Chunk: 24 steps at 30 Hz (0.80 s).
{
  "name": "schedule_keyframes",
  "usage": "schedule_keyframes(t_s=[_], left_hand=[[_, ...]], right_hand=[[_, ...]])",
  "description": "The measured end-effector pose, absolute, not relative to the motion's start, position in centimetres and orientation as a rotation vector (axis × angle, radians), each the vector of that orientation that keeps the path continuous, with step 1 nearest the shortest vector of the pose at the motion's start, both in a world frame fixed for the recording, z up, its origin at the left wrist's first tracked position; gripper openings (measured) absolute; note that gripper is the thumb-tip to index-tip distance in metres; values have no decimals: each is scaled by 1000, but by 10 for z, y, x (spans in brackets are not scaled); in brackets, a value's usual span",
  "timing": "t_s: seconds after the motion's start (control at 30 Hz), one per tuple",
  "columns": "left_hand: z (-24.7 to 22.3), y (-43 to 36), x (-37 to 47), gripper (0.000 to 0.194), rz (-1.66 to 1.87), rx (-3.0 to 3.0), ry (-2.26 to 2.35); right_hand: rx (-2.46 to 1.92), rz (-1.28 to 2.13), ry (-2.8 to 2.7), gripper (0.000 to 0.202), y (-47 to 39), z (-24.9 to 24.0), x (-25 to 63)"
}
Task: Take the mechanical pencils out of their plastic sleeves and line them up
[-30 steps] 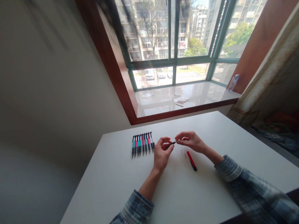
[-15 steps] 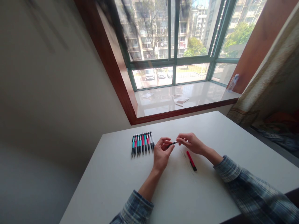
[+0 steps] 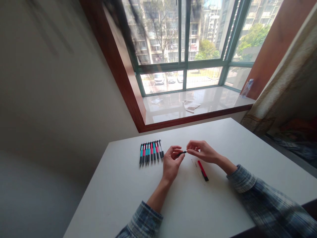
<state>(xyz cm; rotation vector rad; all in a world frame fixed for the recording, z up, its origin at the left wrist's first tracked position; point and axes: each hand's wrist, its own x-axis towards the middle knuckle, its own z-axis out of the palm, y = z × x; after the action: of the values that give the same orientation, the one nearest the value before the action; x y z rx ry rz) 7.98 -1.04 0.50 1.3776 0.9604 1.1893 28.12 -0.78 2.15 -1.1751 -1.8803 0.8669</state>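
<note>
**Small dark pen part pinched between both hands, above the table**

You hold a short dark pen part [image 3: 182, 153] between your two hands, a little above the white table [image 3: 123, 191]. Your left hand [image 3: 171, 162] is curled, thumb and forefinger closed on the part's near-left end. Your right hand [image 3: 201, 151] meets it from the other side, fingertips pinched on the right end. Which piece of a pen this is, too small to tell.

Key relation: the part's long axis runs left to right, rising slightly toward the right hand, so it bridges the gap between the two hands. Neither hand is nearer; both touch it, one at each end.

On the table just below your right hand and wrist lies a red pen barrel [image 3: 203, 170], dark at its near end, long axis slanting from upper left to lower right. A thin pale rod [image 3: 197, 168] lies just beside it on the left, roughly parallel. The right hand is nearer to both.

Left of your left hand, a row of pens [image 3: 151, 152], teal and pink with dark grips, lies side by side, touching or nearly so, long axes pointing away from you. The left hand is nearer to these, but apart.
</note>
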Motion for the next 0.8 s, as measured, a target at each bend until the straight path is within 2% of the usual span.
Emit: schedule_keyframes(t_s=[0.13,0.4,0.67,0.8], left_hand=[[6,-11,80,26,1181,1394,957],[3,-11,79,26,1177,1408,953],[4,-14,79,20,1180,1586,1001],[7,-13,80,24,1197,1445,951]], right_hand=[[-1212,876,-1885,44,-8,19,282],[-1161,905,-1893,32,-10,20,280],[-1178,812,-1995,37,-8,20,282],[-1192,836,-1970,40,-7,18,281]])
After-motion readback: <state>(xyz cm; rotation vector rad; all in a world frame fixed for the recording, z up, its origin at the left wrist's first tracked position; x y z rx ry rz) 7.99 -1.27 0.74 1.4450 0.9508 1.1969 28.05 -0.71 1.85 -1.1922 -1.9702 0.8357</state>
